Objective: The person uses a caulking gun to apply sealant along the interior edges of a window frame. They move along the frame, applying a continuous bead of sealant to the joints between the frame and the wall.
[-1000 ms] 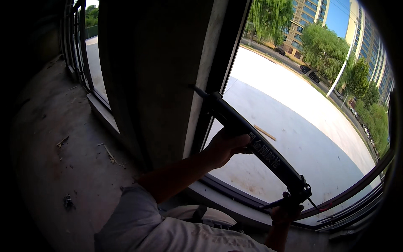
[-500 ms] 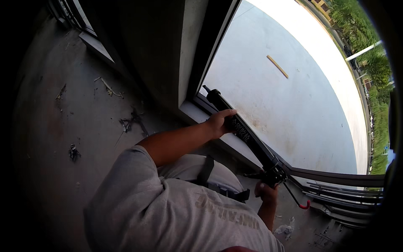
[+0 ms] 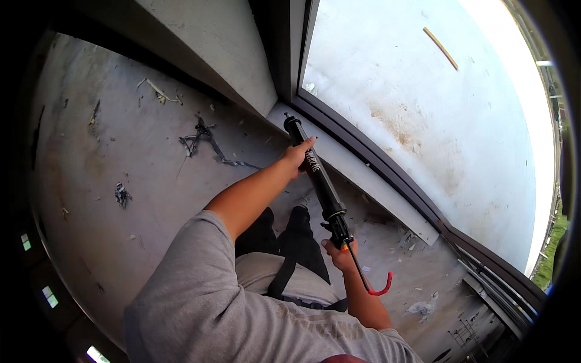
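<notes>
A black caulking gun (image 3: pixel 325 192) with a long barrel lies slantwise in front of me, held by both hands. My left hand (image 3: pixel 296 157) is closed around the barrel near its front end, the thumb along the top. At the back end, my right hand (image 3: pixel 344 254) is wrapped round the handle; the gun partly hides its fingers. The rod behind the handle ends in a red hook (image 3: pixel 382 285). The gun's tip points at the pale window sill (image 3: pixel 363 181), close to the corner where the dark window frame (image 3: pixel 369 154) meets the wall. I cannot tell if it touches.
A concrete wall (image 3: pixel 212 54) stands at the far left of the frame. Torn dark strips (image 3: pixel 200 136) and scraps litter the floor. Long bars (image 3: pixel 496 290) lie at the right by the sill, with crumpled plastic (image 3: pixel 423 307) nearby. A wood strip (image 3: pixel 440 48) lies beyond the window.
The view has tilted downward, showing more floor and my legs. The caulking gun is steeper in the picture, its tip lower and over the sill rather than against the frame. Both hands keep their hold.
</notes>
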Motion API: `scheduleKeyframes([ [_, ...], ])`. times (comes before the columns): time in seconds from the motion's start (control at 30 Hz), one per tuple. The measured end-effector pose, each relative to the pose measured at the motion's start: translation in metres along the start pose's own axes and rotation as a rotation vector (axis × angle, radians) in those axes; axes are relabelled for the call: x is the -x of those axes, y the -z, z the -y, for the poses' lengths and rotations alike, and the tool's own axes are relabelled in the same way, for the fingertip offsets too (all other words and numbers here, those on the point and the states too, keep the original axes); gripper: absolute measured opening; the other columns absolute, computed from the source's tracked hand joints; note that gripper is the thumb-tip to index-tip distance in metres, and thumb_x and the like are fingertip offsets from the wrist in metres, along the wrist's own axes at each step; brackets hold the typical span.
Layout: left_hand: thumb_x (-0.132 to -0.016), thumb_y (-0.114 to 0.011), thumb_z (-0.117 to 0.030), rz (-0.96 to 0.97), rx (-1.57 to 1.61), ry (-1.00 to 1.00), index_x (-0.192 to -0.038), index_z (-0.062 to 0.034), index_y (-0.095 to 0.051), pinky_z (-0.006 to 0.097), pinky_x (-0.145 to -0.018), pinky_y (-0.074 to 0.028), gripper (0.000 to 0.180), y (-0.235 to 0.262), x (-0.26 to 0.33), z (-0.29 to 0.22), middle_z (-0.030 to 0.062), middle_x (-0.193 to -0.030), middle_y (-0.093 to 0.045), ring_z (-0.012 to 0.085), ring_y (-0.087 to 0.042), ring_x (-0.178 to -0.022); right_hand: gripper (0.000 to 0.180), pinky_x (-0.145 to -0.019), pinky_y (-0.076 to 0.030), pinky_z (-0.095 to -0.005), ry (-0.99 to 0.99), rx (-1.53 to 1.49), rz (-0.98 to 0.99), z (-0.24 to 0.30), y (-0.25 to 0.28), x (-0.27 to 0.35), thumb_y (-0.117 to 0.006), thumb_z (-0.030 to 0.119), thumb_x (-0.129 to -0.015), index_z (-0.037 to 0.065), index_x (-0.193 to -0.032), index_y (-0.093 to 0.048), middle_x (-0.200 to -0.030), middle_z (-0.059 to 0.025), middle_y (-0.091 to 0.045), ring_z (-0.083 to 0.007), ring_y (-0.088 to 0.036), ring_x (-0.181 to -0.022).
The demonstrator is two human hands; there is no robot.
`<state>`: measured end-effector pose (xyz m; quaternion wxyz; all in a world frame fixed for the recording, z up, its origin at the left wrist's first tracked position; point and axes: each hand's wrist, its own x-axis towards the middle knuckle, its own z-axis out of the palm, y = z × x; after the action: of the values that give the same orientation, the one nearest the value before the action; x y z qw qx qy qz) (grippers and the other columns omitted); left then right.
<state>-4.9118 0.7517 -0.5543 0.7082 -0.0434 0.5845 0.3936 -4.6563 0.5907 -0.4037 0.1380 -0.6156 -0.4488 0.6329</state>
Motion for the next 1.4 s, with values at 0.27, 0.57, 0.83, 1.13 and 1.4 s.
scheduleKeyframes([
  [0.27,-0.091,-0.059,-0.024,0.018,0.224,0.058,-0.098,-0.0034,-0.051,0.050,-0.069,-0.060,0.023,0.029,-0.079,-0.004,0.0138,-0.078,-0.058,0.0311,-0.067,-0.071,0.020,-0.050,-0.041,-0.0283,-0.163,-0.417,0.006,-0.049,-0.079,-0.070,-0.074,0.017,-0.088,0.008,-0.075,-0.061,-0.061,-0.0010,-0.059,-0.0120,-0.054,-0.051],
  [0.57,-0.092,-0.061,-0.027,0.004,0.150,0.037,-0.103,-0.0026,-0.051,0.048,-0.066,-0.060,0.028,0.067,-0.129,-0.031,0.0151,-0.078,-0.062,0.0302,-0.067,-0.068,0.024,-0.051,-0.045,-0.0277,-0.161,-0.424,-0.023,-0.020,-0.137,-0.116,-0.077,0.009,-0.084,0.004,-0.069,-0.058,-0.059,-0.0018,-0.060,-0.0109,-0.057,-0.052],
  [0.83,-0.084,-0.082,-0.028,-0.238,-0.288,-0.132,-0.098,0.0072,-0.059,0.045,-0.068,-0.057,0.044,0.059,-0.112,-0.047,0.0151,-0.087,-0.064,0.0246,-0.066,-0.076,0.040,-0.058,-0.053,-0.0343,-0.185,-0.974,-0.002,-0.022,-0.174,-0.114,-0.067,0.008,-0.088,0.002,-0.124,-0.051,-0.070,-0.0086,-0.062,-0.0207,-0.062,-0.058],
  [1.13,-0.079,-0.084,-0.022,-0.316,-0.422,-0.125,-0.105,0.0059,-0.064,0.039,-0.081,-0.056,0.044,0.050,-0.116,-0.010,0.0170,-0.100,-0.069,0.0246,-0.068,-0.087,0.056,-0.071,-0.042,-0.0398,-0.419,-1.615,0.273,-0.061,-0.157,-0.102,-0.067,0.024,-0.090,0.024,-0.141,-0.047,-0.081,-0.0032,-0.055,-0.0211,-0.051,-0.075],
  [1.4,-0.078,-0.083,-0.016,-0.192,-0.325,-0.118,-0.113,0.0012,-0.060,0.039,-0.083,-0.055,0.045,0.041,-0.098,-0.007,0.0126,-0.104,-0.067,0.0237,-0.067,-0.092,0.052,-0.061,-0.036,-0.0344,-0.490,-1.692,0.350,-0.097,-0.125,-0.107,-0.070,0.027,-0.082,0.019,-0.132,-0.059,-0.072,-0.0013,-0.046,-0.0181,-0.045,-0.065],
])
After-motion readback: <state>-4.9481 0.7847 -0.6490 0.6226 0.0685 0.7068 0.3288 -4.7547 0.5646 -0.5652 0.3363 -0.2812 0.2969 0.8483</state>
